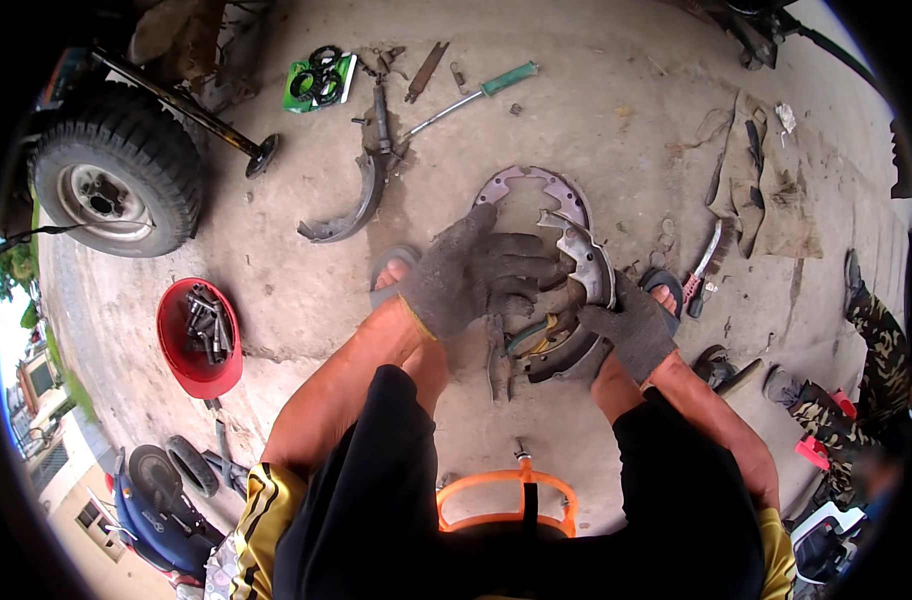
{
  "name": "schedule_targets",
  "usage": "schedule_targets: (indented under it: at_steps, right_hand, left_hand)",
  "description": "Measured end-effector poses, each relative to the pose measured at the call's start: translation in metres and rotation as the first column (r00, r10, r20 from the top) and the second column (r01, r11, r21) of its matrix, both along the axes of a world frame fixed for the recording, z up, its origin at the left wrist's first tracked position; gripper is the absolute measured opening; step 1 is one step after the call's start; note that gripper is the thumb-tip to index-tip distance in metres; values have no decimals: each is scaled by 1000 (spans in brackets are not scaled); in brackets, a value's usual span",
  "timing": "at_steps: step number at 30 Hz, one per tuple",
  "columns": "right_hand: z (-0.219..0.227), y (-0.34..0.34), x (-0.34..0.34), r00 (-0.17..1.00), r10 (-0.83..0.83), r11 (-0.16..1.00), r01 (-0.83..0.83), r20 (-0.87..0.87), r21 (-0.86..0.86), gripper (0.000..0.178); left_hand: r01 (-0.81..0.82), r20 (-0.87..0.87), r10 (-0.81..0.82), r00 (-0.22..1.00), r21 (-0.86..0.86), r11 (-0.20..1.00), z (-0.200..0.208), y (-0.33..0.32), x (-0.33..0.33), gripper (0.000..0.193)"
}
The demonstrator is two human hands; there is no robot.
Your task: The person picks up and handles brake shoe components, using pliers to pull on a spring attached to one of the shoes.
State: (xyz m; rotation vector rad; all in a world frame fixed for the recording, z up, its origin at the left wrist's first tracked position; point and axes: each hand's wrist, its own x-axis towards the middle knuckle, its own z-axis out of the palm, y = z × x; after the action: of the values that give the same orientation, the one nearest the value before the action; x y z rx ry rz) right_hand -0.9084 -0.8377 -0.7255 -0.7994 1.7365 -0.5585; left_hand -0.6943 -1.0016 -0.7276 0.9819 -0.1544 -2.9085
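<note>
My left hand [481, 275], in a dark grey work glove, reaches in with its fingers stretched out toward the curved metal brake shoes. My right hand [636, 325], gloved alike, has its fingers bent around the right side of a brake shoe [588, 262] with a pale metal web. Beyond them lies another brake shoe [536, 183] with a lilac tint. A dark curved piece [573, 358] and some yellowish and green strands [539, 340] sit below the hands. Next to these is a pair of pliers [499, 360]. The left fingertips partly hide the parts beneath.
A red cap-shaped container [199, 340] of metal sockets stands left. Farther off lie a curved shoe [351, 215], a green-handled screwdriver [496, 85] and black rings [321, 80] on a green packet. A brush [708, 255] lies right; a wheel [116, 180] stands at far left.
</note>
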Motion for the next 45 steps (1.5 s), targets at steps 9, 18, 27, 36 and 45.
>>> schedule_targets:
  at_steps: [9, 18, 27, 36, 45]
  right_hand:
    - [-5, -3, -1, 991, -71, 997, 71, 116, 9, 57]
    - [-21, 1, -9, 977, -117, 992, 125, 176, -35, 58]
    - [3, -6, -7, 977, -26, 998, 36, 211, -47, 56]
    - [-5, 2, -7, 954, -82, 993, 104, 288, -59, 56]
    - [0, 10, -4, 506, -486, 874, 296, 713, 386, 47]
  left_hand:
    - [452, 249, -378, 892, -491, 745, -56, 56, 10, 34]
    - [447, 156, -426, 891, -458, 768, -54, 59, 18, 35]
    - [195, -32, -202, 979, -138, 971, -53, 68, 25, 35]
    - [439, 151, -421, 894, -479, 760, -40, 62, 19, 37]
    - [469, 97, -496, 863, -520, 714, -15, 57, 14, 38]
